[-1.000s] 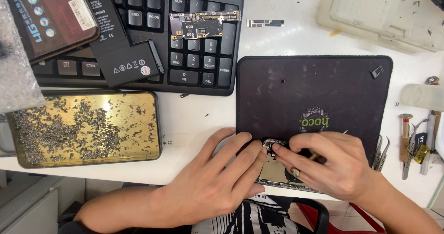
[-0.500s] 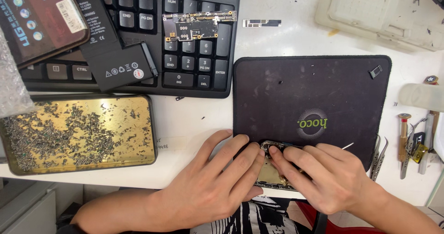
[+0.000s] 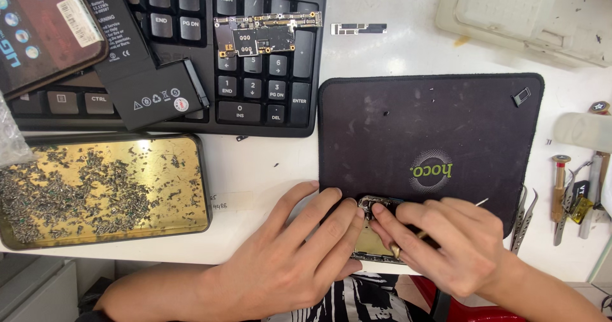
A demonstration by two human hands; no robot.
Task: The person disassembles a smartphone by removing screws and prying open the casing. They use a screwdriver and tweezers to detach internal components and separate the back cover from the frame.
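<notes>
While both hands press together at the near edge of the black mat [image 3: 433,131], the left hand [image 3: 287,258] lies flat, fingers extended onto an opened phone [image 3: 376,233]. The right hand [image 3: 456,245] curls closed around a thin tool [image 3: 475,203], fingertips on the phone. A black battery [image 3: 153,86] with white label marks rests on the keyboard [image 3: 268,105].
</notes>
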